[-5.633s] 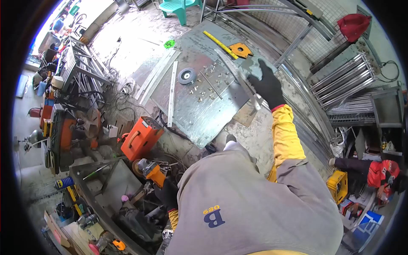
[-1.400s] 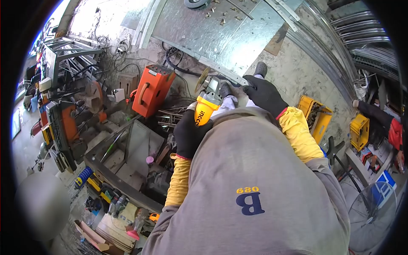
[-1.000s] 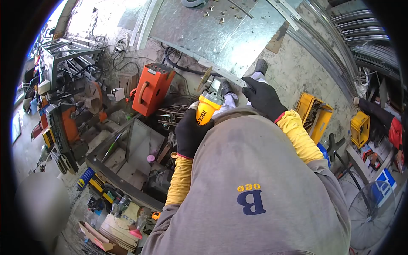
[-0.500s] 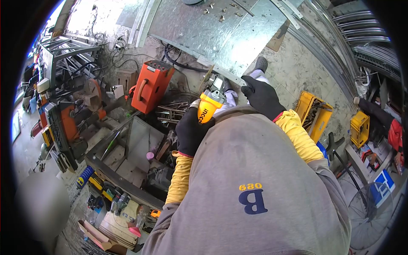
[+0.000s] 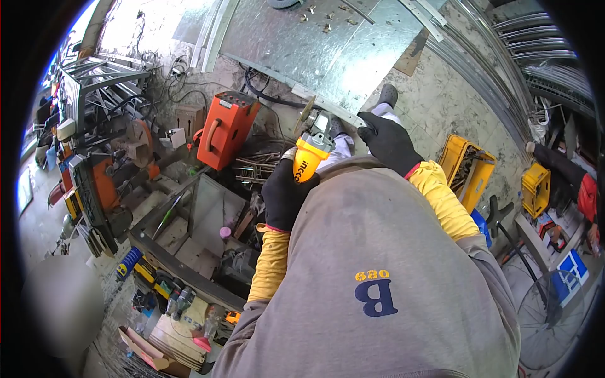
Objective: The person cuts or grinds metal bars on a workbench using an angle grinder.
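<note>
While wrapped round the yellow body of the grinder (image 5: 312,153), holding it firmly in the gloved fingers of the left hand (image 5: 282,194), with the metal head and thin disc (image 5: 305,114) pointing up and away, past the fingertips. In the right hand (image 5: 392,148), gloved too, pinching the near end of a flat metal bar (image 5: 331,108) narrowly between thumb and forefinger; cannot tell exactly how the other fingers sit. From the right fingertips, running the bar off leftward and away, along the near edge of the metal sheet (image 5: 296,60); cannot tell whether touching it. Keeping disc and bar close together in view, between the two sets of fingers; cannot tell of contact. Beyond both hands, seeing small metal pieces (image 5: 328,19) scattered on the sheet. To the left of the left fingers, seeing the orange machine (image 5: 222,135) upright, its handle facing this way, and nearer those fingers a heap of thin rods (image 5: 255,169). Past the right fingers, noting a shoe (image 5: 387,95) on the floor; to their right, a yellow crate (image 5: 469,171) with metal inside, and a smaller crate (image 5: 535,190) farther right, near another person's red sleeve (image 5: 586,198).
</note>
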Motion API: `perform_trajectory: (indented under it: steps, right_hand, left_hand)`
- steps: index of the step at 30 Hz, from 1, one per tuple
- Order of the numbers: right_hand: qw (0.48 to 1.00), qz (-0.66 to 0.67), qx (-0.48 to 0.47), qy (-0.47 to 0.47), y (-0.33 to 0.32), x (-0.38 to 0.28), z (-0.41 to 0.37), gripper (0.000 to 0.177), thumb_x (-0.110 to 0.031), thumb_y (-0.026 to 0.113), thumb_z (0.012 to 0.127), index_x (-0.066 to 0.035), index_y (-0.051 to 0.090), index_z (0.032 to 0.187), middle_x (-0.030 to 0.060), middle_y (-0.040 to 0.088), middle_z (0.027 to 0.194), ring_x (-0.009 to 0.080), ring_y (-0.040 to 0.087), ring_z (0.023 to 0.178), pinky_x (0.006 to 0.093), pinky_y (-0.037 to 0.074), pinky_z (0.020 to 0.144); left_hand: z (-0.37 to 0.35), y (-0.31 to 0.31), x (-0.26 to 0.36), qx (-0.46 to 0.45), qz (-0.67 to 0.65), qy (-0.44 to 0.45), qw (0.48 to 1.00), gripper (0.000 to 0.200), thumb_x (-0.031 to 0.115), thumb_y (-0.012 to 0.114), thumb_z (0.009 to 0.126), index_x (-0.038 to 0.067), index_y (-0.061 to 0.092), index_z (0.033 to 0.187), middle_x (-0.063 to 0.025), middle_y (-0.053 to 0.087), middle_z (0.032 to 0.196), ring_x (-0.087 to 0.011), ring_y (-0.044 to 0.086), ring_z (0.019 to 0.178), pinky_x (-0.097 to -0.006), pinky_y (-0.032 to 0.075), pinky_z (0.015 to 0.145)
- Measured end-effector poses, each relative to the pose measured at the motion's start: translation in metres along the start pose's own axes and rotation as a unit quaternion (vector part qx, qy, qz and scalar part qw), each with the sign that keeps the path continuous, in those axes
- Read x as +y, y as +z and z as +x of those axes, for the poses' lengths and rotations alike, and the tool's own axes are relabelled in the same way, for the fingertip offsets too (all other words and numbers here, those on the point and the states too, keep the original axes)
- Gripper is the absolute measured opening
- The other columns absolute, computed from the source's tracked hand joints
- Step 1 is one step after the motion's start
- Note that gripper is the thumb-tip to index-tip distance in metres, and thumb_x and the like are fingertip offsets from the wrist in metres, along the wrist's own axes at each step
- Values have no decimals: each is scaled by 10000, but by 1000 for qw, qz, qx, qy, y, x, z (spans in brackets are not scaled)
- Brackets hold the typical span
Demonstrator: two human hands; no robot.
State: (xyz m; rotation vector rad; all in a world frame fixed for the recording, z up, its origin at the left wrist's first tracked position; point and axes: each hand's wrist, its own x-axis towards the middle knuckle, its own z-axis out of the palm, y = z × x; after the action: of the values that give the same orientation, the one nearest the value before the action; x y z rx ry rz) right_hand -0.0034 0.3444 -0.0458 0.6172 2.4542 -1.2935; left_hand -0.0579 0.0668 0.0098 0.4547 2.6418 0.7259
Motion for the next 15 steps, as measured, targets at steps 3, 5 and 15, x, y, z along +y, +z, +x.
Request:
perform_trajectory:
  steps: [3,5,15]
  right_hand:
    - [1000,5,1,-3,0,0,0,411,-297,695,1063,-124,702,1436,212,772,1027,387,744,944,481,571,836]
    - [1000,11,9,-14,1,1,1,400,-288,693,1062,-115,711,1422,216,772,1031,387,744,941,477,571,833]
    - [1000,15,12,-12,-1,-2,0,402,-277,707,1053,-116,717,1421,218,775,1040,379,748,939,471,573,831]
  left_hand:
    - [0,0,0,7,-9,7,1000,801,314,985,755,71,668,1449,-193,795,1152,-351,800,1008,-420,627,857]
    - [0,-2,3,-6,0,-7,1000,802,311,988,753,69,669,1448,-193,794,1155,-350,799,1016,-420,627,865]
    - [-1,0,2,-4,-6,-9,1000,809,313,993,747,67,669,1447,-191,792,1175,-346,798,1038,-416,626,879]
